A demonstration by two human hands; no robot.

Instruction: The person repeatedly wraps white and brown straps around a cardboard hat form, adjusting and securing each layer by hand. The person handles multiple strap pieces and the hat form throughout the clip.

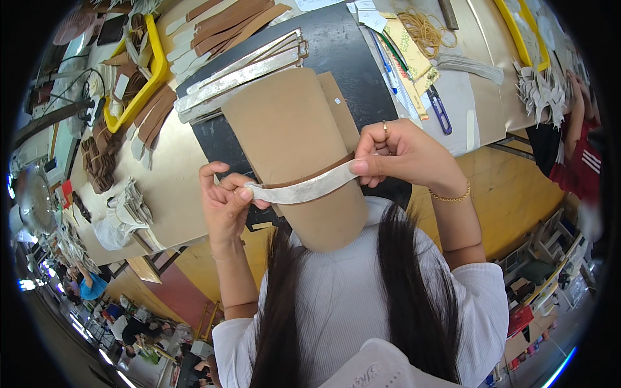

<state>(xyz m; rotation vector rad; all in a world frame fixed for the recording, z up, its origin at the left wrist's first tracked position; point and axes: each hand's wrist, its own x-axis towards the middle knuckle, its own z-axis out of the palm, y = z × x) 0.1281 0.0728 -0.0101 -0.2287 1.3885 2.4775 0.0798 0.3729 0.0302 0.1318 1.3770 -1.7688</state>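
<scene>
Plainly, the left hand [228, 199] and right hand [402, 147] each have a pinching grip, thumb against fingers, on opposite ends of a whitish strip [304, 189] at the centre of the frame. Brown shows along its upper edge, and a tan panel [288, 129] lies behind it. The strip looks light, thin and bendy, probably easy to crease, so a gentle hold at both ends suits it; slipperiness I cannot tell.
</scene>
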